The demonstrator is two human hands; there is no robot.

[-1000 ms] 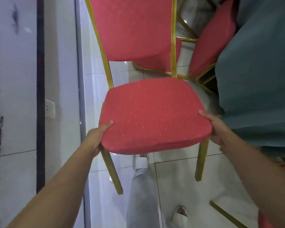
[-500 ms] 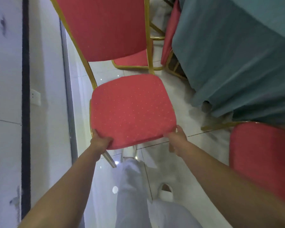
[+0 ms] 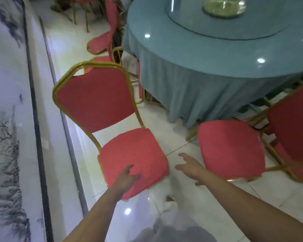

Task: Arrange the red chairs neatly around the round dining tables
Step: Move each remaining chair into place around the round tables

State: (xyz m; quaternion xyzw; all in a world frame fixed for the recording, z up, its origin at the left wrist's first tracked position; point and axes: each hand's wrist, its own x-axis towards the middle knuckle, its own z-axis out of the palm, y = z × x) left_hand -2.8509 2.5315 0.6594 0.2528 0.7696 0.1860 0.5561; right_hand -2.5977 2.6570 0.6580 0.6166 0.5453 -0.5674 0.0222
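Lying over red chair (image 3: 135,149) seat, left hand (image 3: 126,178), right hand (image 3: 191,165) spread beside

A: We've got a red chair (image 3: 112,105) with a gold frame, standing on the white tiled floor (image 3: 164,116) beside the wall (image 3: 7,119).
B: Hands?
A: We see the left hand (image 3: 126,177) over the seat's front edge, fingers (image 3: 129,167) loose, gripping nothing. Touching or not, we can't tell. The right hand (image 3: 189,165) is spread over the floor, between that chair and a second red chair (image 3: 229,147).
B: Worktop?
A: Round worktop (image 3: 208,55), blue cloth hanging toward the floor, glass dish (image 3: 224,6) on its turntable (image 3: 191,18). We count more red chairs (image 3: 99,45) farther along its edge.
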